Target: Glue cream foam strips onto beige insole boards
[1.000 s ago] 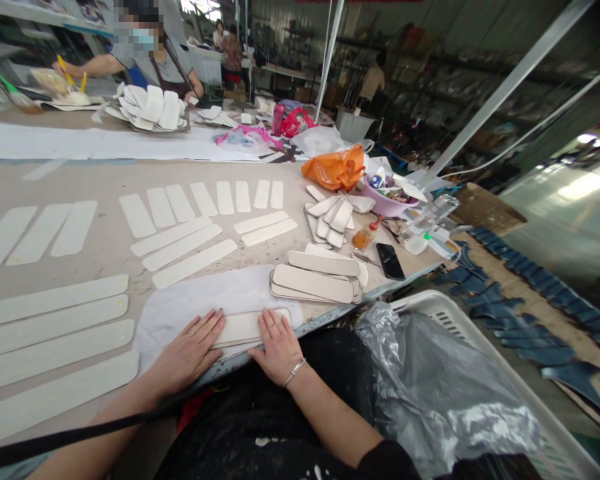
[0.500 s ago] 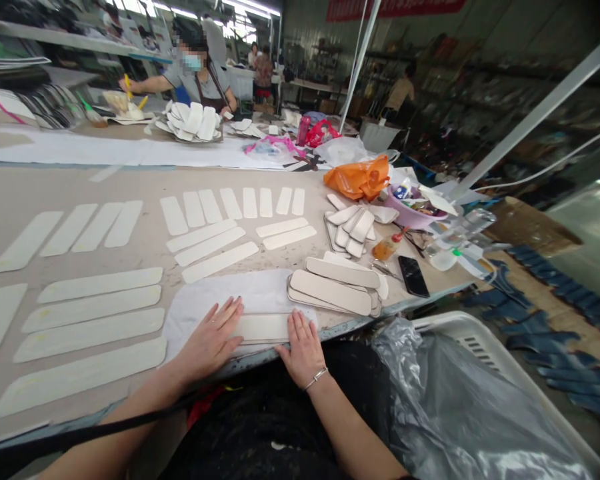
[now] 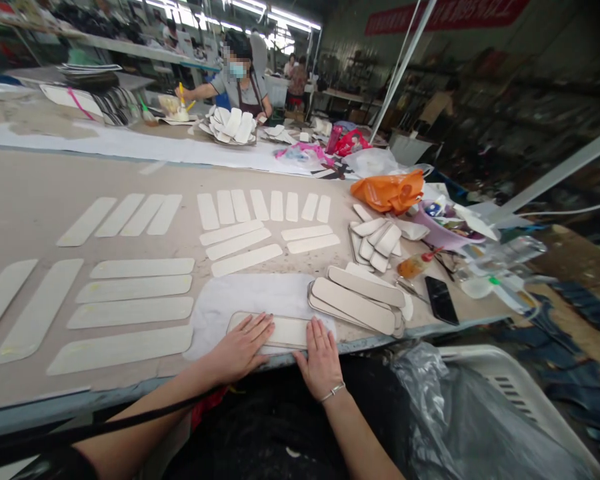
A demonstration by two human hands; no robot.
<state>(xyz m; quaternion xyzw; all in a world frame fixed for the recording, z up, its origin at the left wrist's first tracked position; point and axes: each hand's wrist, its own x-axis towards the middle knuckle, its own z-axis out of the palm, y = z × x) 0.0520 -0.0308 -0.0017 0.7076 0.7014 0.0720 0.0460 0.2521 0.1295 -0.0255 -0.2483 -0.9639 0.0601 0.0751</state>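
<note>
Both palms lie flat on a long off-white strip [image 3: 287, 331] with rounded corners, close to the table's front edge. My left hand [image 3: 244, 343] covers part of its left half, fingers stretched out. Over its right end rests my right hand [image 3: 321, 357], fingers straight and side by side. Beneath the strip a white cloth [image 3: 260, 291] is spread, rounded at its left end. Just right of the right hand is a stack of similar strips [image 3: 353, 304], overlapping the cloth. Several pale strips [image 3: 135, 288] lie in rows to the left.
Past the stack are a black phone [image 3: 441, 300], a bottle of amber liquid [image 3: 414, 265], an orange bag [image 3: 387, 190] and a pink basin [image 3: 443, 230]. A white crate [image 3: 480, 357] with grey plastic stands below the right edge. A co-worker [image 3: 243, 83] sits across the table.
The view has swung left, so the table's contents sit further right. My left hand has slid leftward along the strip relative to my right, and its left end now shows.
</note>
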